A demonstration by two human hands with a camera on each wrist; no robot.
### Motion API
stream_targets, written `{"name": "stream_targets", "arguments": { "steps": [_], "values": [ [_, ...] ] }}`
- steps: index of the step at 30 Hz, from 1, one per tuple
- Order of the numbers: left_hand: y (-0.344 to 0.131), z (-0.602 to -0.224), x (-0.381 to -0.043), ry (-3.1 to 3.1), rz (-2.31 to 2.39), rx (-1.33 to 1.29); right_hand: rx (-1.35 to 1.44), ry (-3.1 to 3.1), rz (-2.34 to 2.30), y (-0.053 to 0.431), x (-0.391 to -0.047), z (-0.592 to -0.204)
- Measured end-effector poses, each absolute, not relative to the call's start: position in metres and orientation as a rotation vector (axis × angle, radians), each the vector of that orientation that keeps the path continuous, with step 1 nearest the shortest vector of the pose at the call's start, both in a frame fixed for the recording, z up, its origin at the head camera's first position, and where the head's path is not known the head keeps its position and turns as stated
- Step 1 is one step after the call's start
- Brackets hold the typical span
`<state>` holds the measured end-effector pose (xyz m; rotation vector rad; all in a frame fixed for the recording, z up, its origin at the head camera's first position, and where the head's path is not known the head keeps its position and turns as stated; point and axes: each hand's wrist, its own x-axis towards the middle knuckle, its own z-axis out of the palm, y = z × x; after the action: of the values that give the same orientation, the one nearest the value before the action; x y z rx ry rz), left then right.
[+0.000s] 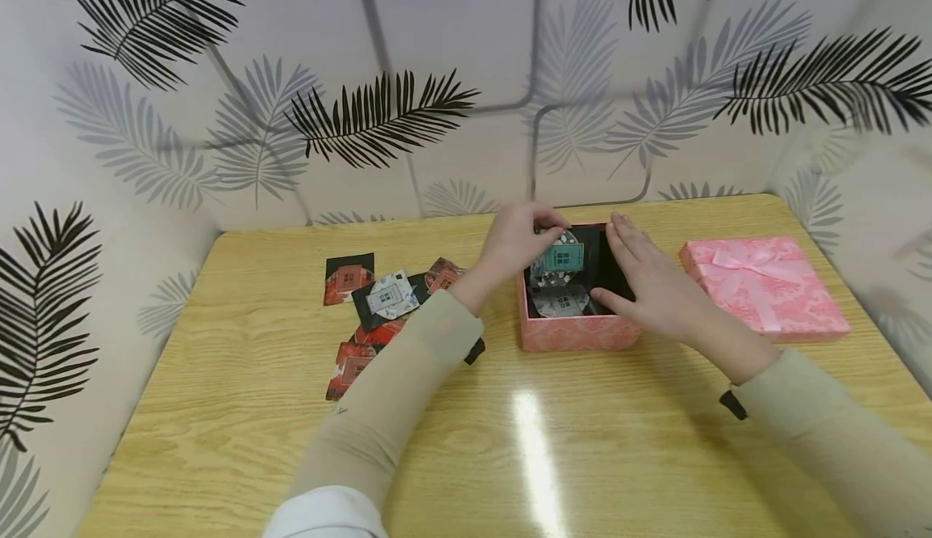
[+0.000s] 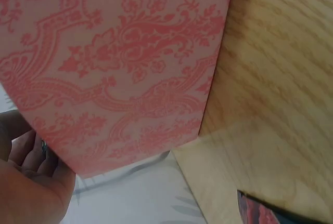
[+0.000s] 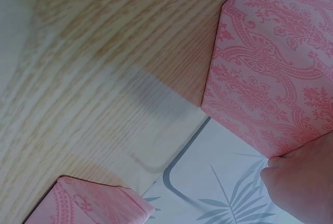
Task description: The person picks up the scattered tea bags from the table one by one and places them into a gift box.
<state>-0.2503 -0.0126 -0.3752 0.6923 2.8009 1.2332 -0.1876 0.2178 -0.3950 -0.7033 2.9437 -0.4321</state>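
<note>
- Left hand (image 1: 510,240): fingers pinch the teal packet (image 1: 564,258) by its top edge — it stands inside the box (image 1: 578,334).
- Right hand (image 1: 651,283): fingers straight, thumb spread, at the box's right rim.
- Grey packet (image 1: 561,302): lies in the box.
- Bench (image 1: 240,376): loose packets (image 1: 393,295) left of the box — lid (image 1: 801,283) right.

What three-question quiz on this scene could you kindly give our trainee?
1. Which hand pinches the teal-labelled packet at the open pink gift box?
2. The bow-topped pink lid lies (a) left of the box, (b) right of the box, (c) on the box?
3. True or false: several loose packets lie on the wooden table, left of the box.

Key: 1. The left hand. 2. b. 3. True.
</note>
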Motion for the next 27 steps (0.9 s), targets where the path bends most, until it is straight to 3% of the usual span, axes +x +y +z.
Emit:
{"name": "stream_targets", "arguments": {
  "steps": [18,27],
  "values": [
    [0.002,-0.385,-0.245,2.906,0.581,0.846,-0.716,2.928,-0.456,0.218,-0.189,-0.397],
    [-0.002,-0.387,-0.246,2.907,0.47,0.899,-0.714,2.922,-0.443,0.218,-0.189,-0.397]
  ]
}}
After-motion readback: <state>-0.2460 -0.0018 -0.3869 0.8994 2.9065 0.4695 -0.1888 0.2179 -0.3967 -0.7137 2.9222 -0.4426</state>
